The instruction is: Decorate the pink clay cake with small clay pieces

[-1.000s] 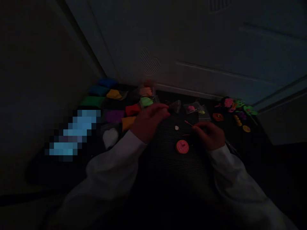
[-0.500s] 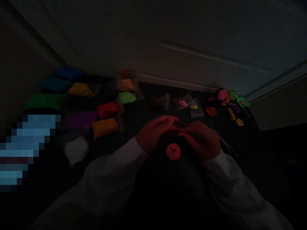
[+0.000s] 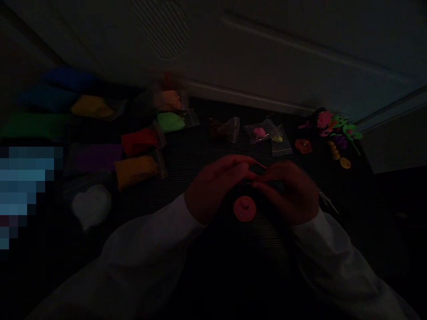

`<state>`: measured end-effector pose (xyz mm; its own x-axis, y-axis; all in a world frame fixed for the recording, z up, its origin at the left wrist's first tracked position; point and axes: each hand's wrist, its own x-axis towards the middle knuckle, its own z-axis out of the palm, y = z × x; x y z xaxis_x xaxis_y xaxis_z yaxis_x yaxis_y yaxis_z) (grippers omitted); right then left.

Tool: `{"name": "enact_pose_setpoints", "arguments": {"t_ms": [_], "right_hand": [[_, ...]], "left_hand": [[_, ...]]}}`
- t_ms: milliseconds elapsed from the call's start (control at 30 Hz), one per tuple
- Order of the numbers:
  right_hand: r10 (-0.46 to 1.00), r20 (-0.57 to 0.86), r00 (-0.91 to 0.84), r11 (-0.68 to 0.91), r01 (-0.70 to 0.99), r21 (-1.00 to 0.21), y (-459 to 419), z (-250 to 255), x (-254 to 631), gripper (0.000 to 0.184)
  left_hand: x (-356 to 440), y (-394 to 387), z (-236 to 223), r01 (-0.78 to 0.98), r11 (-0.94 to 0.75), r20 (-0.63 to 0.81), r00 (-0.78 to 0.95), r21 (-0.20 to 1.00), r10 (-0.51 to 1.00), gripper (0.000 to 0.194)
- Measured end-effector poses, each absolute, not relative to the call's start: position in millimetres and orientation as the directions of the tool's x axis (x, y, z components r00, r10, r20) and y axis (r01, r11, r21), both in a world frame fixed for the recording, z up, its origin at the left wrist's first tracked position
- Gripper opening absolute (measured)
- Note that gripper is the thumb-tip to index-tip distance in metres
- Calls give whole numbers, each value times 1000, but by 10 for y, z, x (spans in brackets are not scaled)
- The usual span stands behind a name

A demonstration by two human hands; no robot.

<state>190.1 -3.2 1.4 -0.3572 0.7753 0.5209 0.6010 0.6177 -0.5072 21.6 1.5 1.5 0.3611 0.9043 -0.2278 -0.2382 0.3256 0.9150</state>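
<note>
In the dim head view my hands meet over a dark table. My right hand (image 3: 290, 191) is closed in a pinch on a thin pink stick (image 3: 260, 164), which runs across to the fingertips of my left hand. Fingers together, my left hand (image 3: 220, 184) is closed at the stick's far end; what else it may hold is hidden. Just below the fingertips lies a round pink clay piece (image 3: 244, 209) with an orange rim and a small knob on top.
Bags of coloured clay lie at left, among them an orange one (image 3: 135, 172), a red one (image 3: 139, 141) and a white one (image 3: 91, 205). Small bags (image 3: 259, 132) sit behind my hands. Scissors (image 3: 328, 202) and clay flowers (image 3: 324, 120) are at right; a white door (image 3: 283, 53) stands behind.
My hands, apart before, have come together, with the stick now between them. The small white piece on the table is no longer visible. The view has shifted, and the bags appear further left.
</note>
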Motion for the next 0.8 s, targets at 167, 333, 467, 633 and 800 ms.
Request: {"name": "enact_pose_setpoints", "arguments": {"t_ms": [167,333,467,633,800], "right_hand": [[791,507,-342,601,585,-545,-22,-10,1897,13],[804,483,-346,587,589,-555,-14,-36,1902,20],[818,468,-335,569,593,-570,-13,-47,1913,22],[822,461,-333,562,600,-569,-17,-59,1909,24],[834,454,-313,546,589,-596,-13,-68,1921,26]], "left_hand": [[228,-8,33,-171,213,-154,307,962,939,20],[209,-48,49,-116,118,-74,327,986,942,24],[182,-81,59,-12,4,0,324,1000,946,27],[182,-103,73,25,-44,33,322,999,946,30],[165,-106,61,51,-159,133,338,986,932,33]]}}
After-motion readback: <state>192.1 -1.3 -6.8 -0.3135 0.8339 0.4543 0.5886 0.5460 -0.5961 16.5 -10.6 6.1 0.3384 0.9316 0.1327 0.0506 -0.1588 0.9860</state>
